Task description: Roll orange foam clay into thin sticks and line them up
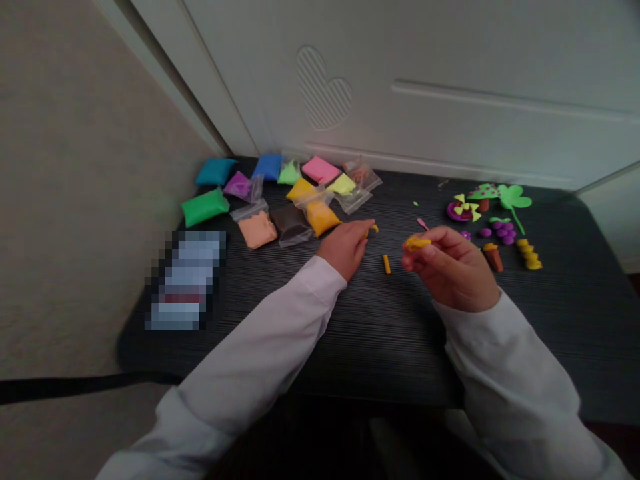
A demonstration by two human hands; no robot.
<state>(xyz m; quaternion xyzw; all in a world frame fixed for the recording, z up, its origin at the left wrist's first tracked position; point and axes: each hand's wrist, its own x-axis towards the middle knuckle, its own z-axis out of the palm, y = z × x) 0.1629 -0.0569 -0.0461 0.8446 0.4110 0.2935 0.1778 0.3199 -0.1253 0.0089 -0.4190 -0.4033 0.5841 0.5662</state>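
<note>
Between the thumb and fingers of my right hand is a lump of yellow modelling clay, raised above the dark table. My left hand rests low over the tabletop, its fingers closed at a small curved strip of yellow clay; part of that strip is hidden under them. A short yellow clay stick lies on the table between my two hands. Just beyond my right hand is a small pink tool, partly covered.
Bags of coloured clay, such as a green one and a brown one, lie at the back left. A blurred phone is at the left. Finished clay figures, including purple grapes, stand at the right. A white panel closes the back.
</note>
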